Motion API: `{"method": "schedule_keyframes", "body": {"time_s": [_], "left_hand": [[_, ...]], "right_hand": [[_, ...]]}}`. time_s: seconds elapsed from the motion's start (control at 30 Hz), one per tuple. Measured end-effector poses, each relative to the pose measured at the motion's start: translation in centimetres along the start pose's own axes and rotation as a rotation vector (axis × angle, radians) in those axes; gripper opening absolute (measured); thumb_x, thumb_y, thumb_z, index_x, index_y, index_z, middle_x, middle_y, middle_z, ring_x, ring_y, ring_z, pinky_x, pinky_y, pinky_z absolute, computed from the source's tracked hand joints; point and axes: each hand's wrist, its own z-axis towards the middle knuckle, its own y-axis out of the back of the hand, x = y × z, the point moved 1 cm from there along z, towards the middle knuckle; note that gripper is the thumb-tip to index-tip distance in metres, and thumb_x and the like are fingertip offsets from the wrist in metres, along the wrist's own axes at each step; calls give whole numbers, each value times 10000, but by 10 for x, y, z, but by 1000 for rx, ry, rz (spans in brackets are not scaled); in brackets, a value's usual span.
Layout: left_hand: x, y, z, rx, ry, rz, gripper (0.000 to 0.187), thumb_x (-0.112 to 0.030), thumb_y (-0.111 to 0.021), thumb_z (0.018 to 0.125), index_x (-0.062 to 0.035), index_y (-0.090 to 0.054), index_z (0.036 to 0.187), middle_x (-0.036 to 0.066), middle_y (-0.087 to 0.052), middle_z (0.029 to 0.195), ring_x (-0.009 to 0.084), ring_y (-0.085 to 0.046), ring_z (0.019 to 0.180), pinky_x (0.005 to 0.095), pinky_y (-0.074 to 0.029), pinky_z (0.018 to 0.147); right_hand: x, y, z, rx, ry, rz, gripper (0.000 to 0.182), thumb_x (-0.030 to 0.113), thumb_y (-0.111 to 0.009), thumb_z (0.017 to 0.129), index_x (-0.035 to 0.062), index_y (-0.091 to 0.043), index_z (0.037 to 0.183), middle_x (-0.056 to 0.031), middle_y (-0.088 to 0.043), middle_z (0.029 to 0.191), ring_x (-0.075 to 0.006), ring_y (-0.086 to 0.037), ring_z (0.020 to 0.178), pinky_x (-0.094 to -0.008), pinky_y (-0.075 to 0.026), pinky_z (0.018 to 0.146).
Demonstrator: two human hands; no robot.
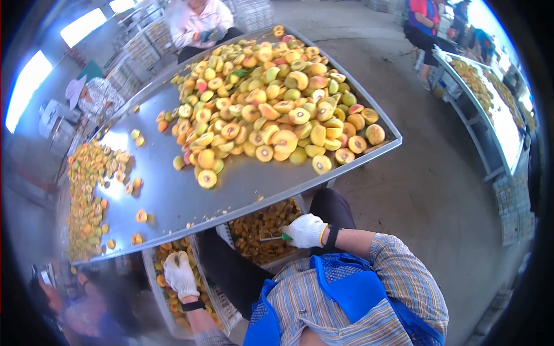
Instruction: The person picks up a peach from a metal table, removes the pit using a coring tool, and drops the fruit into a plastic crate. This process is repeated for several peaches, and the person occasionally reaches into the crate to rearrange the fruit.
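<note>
My right hand (306, 231), in a white glove, is closed on a small tool (285, 237) with a green handle and a thin metal shaft. It is above a crate of dark pits and fruit scraps (259, 230) between my knees. My left hand (180, 275), also gloved, is over a white crate (154, 277) of halved yellow fruit (168, 249). Its fingers point down and are curled; whether they hold a fruit cannot be made out. A large heap of whole and halved fruit (271, 109) lies on the metal table (167, 196) in front of me.
More halved fruit (86, 196) lies at the table's left end. A person (202, 23) sits across the table, another (95, 98) at its far left, and a blurred one (86, 305) at lower left. A second table (496, 135) with fruit stands at right, near other people.
</note>
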Motion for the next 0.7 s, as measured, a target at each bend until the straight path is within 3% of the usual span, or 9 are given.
{"method": "schedule_keyframes", "body": {"time_s": [0.07, 0.13, 0.3, 0.4, 0.5, 0.53, 0.6, 0.67, 0.7], "left_hand": [[-57, -19, 16, -10, -178, -71, 238, -187, -730, 845, -17, -693, 1006, 185, -678, 999, 348, -646, 940, 437, -515, 848], [-99, -55, 34, -21, -490, -173, 305, -150, -773, 797, -50, -653, 1059, 184, -658, 1063, 387, -626, 975, 467, -511, 861], [-242, -105, 64, 40, -882, -168, 493, -248, -808, 744, -88, -625, 1173, 183, -631, 1136, 398, -602, 1009, 490, -502, 864], [-297, -137, 74, 153, -945, -170, 593, -395, -780, 766, -111, -611, 1258, 216, -541, 1317, 421, -529, 1183, 503, -461, 963], [-332, -170, 83, 193, -1040, -105, 623, -502, -721, 803, -123, -611, 1286, 223, -484, 1393, 426, -478, 1257, 529, -421, 1006], [-344, -175, 85, 185, -1057, -128, 623, -502, -721, 803, -123, -611, 1286, 223, -484, 1393, 426, -478, 1257, 529, -421, 1006], [-356, -186, 88, 333, -963, -117, 615, -570, -673, 826, -130, -645, 1255, 223, -478, 1402, 425, -476, 1255, 552, -404, 1008], [-365, -188, 88, 268, -978, -90, 581, -587, -665, 828, -127, -686, 1181, 205, -497, 1383, 416, -494, 1224, 536, -427, 984], [-370, -184, 91, 397, -910, -30, 572, -589, -668, 823, -119, -695, 1147, 194, -508, 1366, 412, -502, 1206, 531, -436, 972]], "right_hand": [[-11, 14, -10, -55, 64, 104, 335, 345, -620, 867, 112, -676, 1100, -168, -708, 860, -361, -693, 815, -475, -542, 739], [-25, 32, -28, -185, 36, 188, 370, 336, -637, 861, 110, -674, 1151, -155, -712, 861, -351, -695, 801, -457, -548, 727], [-69, 98, -85, -514, -139, 296, 423, 363, -657, 871, 112, -670, 1212, -156, -713, 868, -343, -695, 757, -420, -556, 704], [-92, 140, -108, -645, -328, 229, 532, 478, -645, 896, 175, -605, 1330, -153, -712, 877, -321, -702, 753, -410, -554, 673], [-150, 140, -97, -775, -438, 123, 560, 475, -603, 928, 171, -540, 1394, -147, -718, 903, -319, -705, 749, -401, -553, 666], [-162, 147, -92, -723, -517, 118, 546, 477, -578, 938, 163, -546, 1383, -151, -719, 933, -324, -703, 758, -404, -551, 673], [-195, 147, -77, -813, -497, 138, 526, 466, -560, 942, 162, -552, 1371, -150, -720, 950, -328, -698, 773, -412, -549, 688], [-216, 150, -58, -843, -437, 166, 482, 428, -546, 939, 164, -571, 1342, -145, -719, 976, -320, -698, 831, -416, -544, 725], [-242, 140, -39, -840, -378, 83, 470, 410, -540, 938, 166, -576, 1338, -147, -717, 978, -318, -698, 840, -416, -544, 726]]}}
